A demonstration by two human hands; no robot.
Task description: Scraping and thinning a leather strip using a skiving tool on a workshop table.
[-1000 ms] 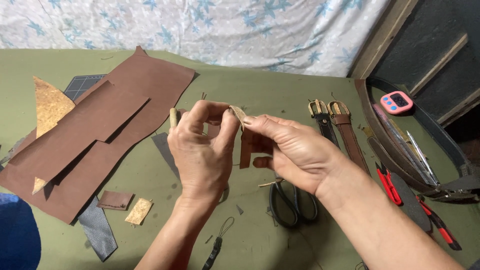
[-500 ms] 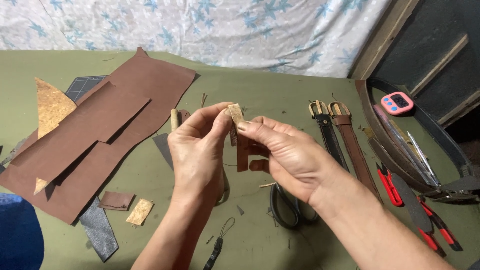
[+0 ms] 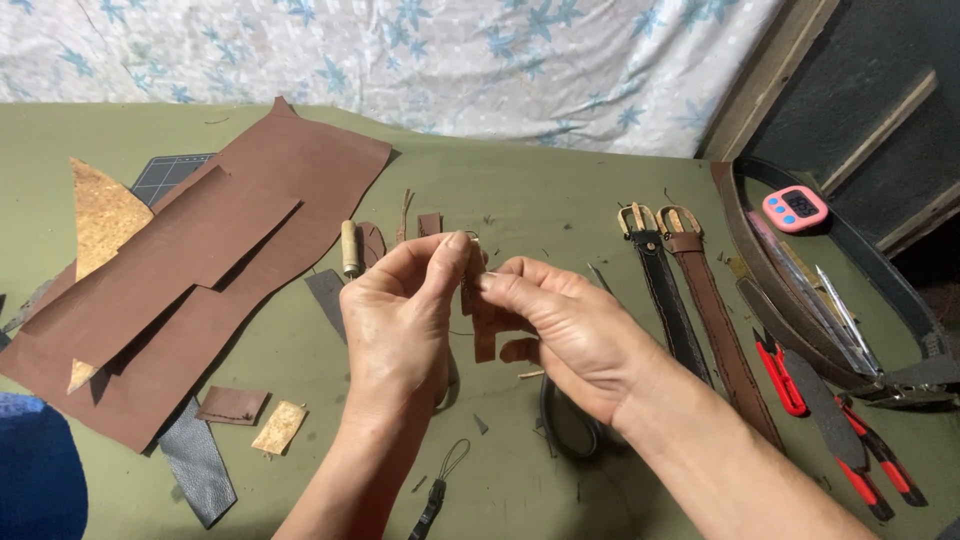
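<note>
Both my left hand and right hand pinch a small brown leather piece above the green table

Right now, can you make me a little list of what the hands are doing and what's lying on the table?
left hand: pinches a small brown leather piece at its top, fingertips together
right hand: pinches the same piece from the other side
big leather sheets: brown, overlapping, left on the green table
two belts: one black, one brown, buckles at the far end, right of the hands
scissors: dark handles, partly hidden under the right hand
pink timer: far right
red-handled tools: right edge
</note>
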